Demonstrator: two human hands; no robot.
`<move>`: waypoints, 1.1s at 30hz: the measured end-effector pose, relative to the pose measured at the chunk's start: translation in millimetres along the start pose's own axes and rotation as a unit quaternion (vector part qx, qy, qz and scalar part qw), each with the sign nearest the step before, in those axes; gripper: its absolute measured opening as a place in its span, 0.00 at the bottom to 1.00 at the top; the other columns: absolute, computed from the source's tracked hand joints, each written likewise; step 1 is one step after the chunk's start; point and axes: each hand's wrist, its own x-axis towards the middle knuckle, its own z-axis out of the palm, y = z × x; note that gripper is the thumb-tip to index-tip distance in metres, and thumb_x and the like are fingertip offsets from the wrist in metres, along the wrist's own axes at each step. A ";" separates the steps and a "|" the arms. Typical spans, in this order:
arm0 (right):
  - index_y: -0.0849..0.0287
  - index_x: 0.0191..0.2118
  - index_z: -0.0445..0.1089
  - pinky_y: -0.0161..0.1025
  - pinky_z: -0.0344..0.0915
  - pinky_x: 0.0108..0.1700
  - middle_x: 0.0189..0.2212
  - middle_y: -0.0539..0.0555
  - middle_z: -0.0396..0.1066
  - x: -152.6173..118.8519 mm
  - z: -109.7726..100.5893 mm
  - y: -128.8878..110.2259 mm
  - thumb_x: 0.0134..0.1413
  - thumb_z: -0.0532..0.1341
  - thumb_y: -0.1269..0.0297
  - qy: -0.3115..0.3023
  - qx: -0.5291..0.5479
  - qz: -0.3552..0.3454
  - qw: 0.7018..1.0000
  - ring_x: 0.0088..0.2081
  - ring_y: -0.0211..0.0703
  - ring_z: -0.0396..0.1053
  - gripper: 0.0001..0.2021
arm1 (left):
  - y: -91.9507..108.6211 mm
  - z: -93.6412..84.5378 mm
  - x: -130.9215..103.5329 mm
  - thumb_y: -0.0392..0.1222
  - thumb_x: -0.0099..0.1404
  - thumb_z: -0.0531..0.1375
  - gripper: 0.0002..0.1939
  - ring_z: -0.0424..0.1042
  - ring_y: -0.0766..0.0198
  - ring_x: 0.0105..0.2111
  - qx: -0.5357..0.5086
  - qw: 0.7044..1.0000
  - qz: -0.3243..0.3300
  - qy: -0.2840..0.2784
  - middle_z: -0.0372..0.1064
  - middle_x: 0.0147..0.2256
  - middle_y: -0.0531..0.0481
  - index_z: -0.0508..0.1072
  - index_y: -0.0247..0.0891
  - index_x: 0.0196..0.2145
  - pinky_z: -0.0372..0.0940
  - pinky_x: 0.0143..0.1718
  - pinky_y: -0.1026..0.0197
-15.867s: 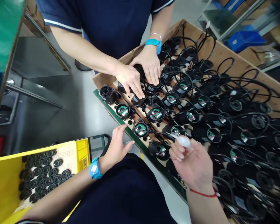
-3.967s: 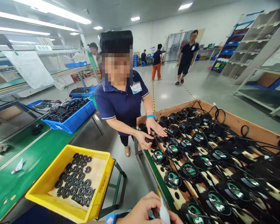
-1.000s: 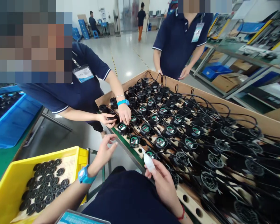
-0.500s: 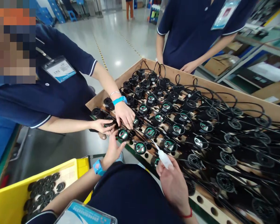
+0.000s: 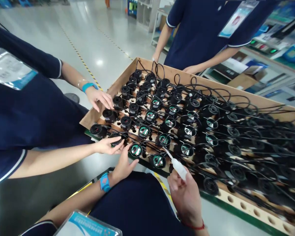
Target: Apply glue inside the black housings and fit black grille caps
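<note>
A co-worker's hand (image 5: pixel 107 146) crowds in beside mine, fingers on a black grille cap (image 5: pixel 116 140), and looping black cables (image 5: pixel 211 95) cover the wooden tray (image 5: pixel 248 98). My left hand (image 5: pixel 124 164) is open, fingertips touching a round unit (image 5: pixel 136 150) with a green board. My right hand (image 5: pixel 185 193) grips a small white bottle (image 5: pixel 179 166), its nozzle apparently pointing at the front-row units.

Crate (image 5: pixel 236 86) right end cut off

Navy clothing, a blue wristband (image 5: pixel 104 182) on the left, a red cord (image 5: pixel 192 226) on the right.
</note>
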 end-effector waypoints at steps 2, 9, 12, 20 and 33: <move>0.55 0.39 0.72 0.31 0.55 0.22 0.23 0.48 0.65 -6.4 3.0 4.7 0.49 0.64 0.56 0.014 -0.012 -0.008 1.000 0.21 0.31 0.56 0.12 | -2.3 -2.4 2.8 0.42 0.62 0.59 0.34 0.39 0.43 0.67 -0.002 1.000 0.006 -0.014 0.47 0.63 0.36 0.48 0.40 0.62 0.42 0.65 0.32; 0.53 0.40 0.71 0.32 0.55 0.25 0.25 0.48 0.65 -16.6 14.3 25.8 0.47 0.64 0.60 0.039 0.008 -0.055 0.998 0.23 0.32 0.57 0.12 | -15.7 -9.1 7.2 0.41 0.64 0.57 0.35 0.47 0.47 0.65 -0.016 0.997 0.052 -0.060 0.48 0.63 0.37 0.47 0.39 0.64 0.46 0.66 0.38; 0.52 0.40 0.71 0.33 0.53 0.25 0.25 0.47 0.64 -16.8 21.0 31.7 0.47 0.65 0.59 0.040 0.000 -0.051 0.998 0.23 0.33 0.56 0.13 | -18.9 -11.1 9.9 0.41 0.65 0.56 0.34 0.47 0.48 0.65 -0.013 0.995 0.065 -0.074 0.48 0.63 0.35 0.46 0.36 0.64 0.47 0.66 0.41; 0.53 0.39 0.69 0.35 0.55 0.27 0.21 0.46 0.64 -12.9 33.5 32.1 0.53 0.63 0.57 0.060 -0.125 -0.140 0.980 0.22 0.35 0.59 0.09 | -21.8 -11.3 15.1 0.41 0.65 0.55 0.30 0.51 0.49 0.64 -0.021 0.994 0.078 -0.076 0.53 0.61 0.37 0.50 0.38 0.63 0.47 0.65 0.40; 0.56 0.46 0.66 0.44 0.67 0.39 0.26 0.49 0.72 -10.5 43.2 35.6 0.58 0.60 0.58 0.066 -0.369 -0.233 0.897 0.30 0.41 0.72 0.12 | -7.0 -24.9 2.5 0.36 0.64 0.55 0.35 0.47 0.50 0.66 -0.024 0.995 0.048 -0.086 0.48 0.64 0.38 0.45 0.37 0.65 0.47 0.66 0.42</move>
